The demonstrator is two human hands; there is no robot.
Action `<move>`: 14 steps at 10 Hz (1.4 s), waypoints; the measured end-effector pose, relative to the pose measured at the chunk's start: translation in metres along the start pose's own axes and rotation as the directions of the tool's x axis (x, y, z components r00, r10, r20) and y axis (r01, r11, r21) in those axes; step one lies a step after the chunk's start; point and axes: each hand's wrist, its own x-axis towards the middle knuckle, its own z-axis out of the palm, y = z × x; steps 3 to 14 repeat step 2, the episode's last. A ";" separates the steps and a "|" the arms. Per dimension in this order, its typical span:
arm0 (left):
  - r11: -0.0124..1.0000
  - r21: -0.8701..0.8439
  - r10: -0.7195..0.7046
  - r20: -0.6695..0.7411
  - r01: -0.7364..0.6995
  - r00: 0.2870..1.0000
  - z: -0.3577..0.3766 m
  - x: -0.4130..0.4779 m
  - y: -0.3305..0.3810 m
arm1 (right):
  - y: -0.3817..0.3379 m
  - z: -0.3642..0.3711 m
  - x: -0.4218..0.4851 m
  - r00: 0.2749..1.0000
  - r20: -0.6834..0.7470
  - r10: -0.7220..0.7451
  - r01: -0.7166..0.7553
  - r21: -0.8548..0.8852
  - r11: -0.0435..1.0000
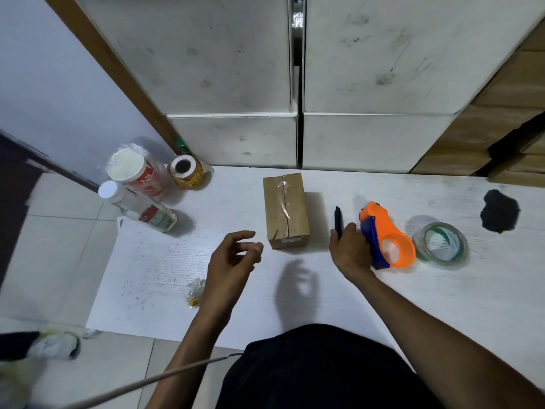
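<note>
A small brown cardboard box (286, 211), taped along its top seam, stands in the middle of the white board (165, 261). My left hand (233, 258) hovers just left of the box, fingers loosely curled, holding nothing. My right hand (351, 249) lies to the right of the box and grips a black marker (338, 220) whose tip points away from me. Right beside that hand lies an orange and blue tape dispenser (387, 236), touching or nearly touching it.
A roll of clear tape (441, 243) lies right of the dispenser, a black lump (500, 211) farther right. At the left stand a clear bottle (141, 208), a wrapped stack of cups (137, 172) and a yellow label roll (185, 171). White cartons (236, 140) wall the back. A crumpled wrapper (195, 292) lies near me.
</note>
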 end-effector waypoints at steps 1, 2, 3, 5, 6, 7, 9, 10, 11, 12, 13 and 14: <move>0.998 -0.004 0.056 -0.007 -0.056 0.998 -0.006 0.001 0.012 | 0.005 0.002 0.003 0.994 0.037 -0.107 0.111 -0.133 0.985; 0.987 -0.001 0.163 -0.035 -0.164 0.986 -0.011 0.003 0.030 | 0.007 0.001 0.001 0.982 0.041 -0.185 0.189 -0.201 0.961; 0.987 -0.001 0.163 -0.035 -0.164 0.986 -0.011 0.003 0.030 | 0.007 0.001 0.001 0.982 0.041 -0.185 0.189 -0.201 0.961; 0.987 -0.001 0.163 -0.035 -0.164 0.986 -0.011 0.003 0.030 | 0.007 0.001 0.001 0.982 0.041 -0.185 0.189 -0.201 0.961; 0.987 -0.001 0.163 -0.035 -0.164 0.986 -0.011 0.003 0.030 | 0.007 0.001 0.001 0.982 0.041 -0.185 0.189 -0.201 0.961; 0.987 -0.001 0.163 -0.035 -0.164 0.986 -0.011 0.003 0.030 | 0.007 0.001 0.001 0.982 0.041 -0.185 0.189 -0.201 0.961; 0.987 -0.001 0.163 -0.035 -0.164 0.986 -0.011 0.003 0.030 | 0.007 0.001 0.001 0.982 0.041 -0.185 0.189 -0.201 0.961; 0.987 -0.001 0.163 -0.035 -0.164 0.986 -0.011 0.003 0.030 | 0.007 0.001 0.001 0.982 0.041 -0.185 0.189 -0.201 0.961; 0.987 -0.001 0.163 -0.035 -0.164 0.986 -0.011 0.003 0.030 | 0.007 0.001 0.001 0.982 0.041 -0.185 0.189 -0.201 0.961; 0.987 -0.001 0.163 -0.035 -0.164 0.986 -0.011 0.003 0.030 | 0.007 0.001 0.001 0.982 0.041 -0.185 0.189 -0.201 0.961; 0.987 -0.001 0.163 -0.035 -0.164 0.986 -0.011 0.003 0.030 | 0.007 0.001 0.001 0.982 0.041 -0.185 0.189 -0.201 0.961; 0.987 -0.001 0.163 -0.035 -0.164 0.986 -0.011 0.003 0.030 | 0.007 0.001 0.001 0.982 0.041 -0.185 0.189 -0.201 0.961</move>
